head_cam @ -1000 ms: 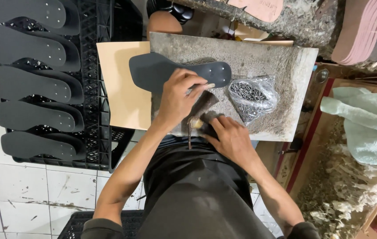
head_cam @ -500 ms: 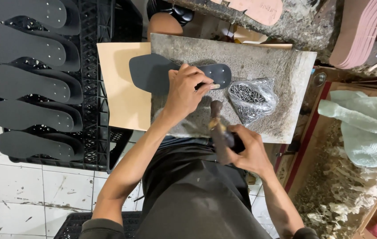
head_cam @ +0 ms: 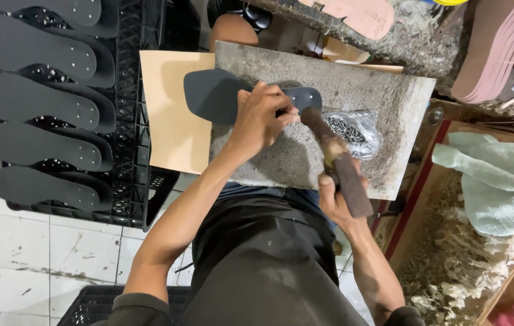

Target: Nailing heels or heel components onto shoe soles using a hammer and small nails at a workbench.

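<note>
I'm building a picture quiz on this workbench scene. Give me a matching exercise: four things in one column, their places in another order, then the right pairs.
Things
1. dark sole
2. hammer
3. bag of small nails
4. stack of dark soles

Places
A. on the black crate at the far left
B. gripped in the right hand
C. pinned on the stone slab under the left hand
D. on the slab, just right of the hammer head

Pairs: 1-C, 2-B, 3-D, 4-A
</note>
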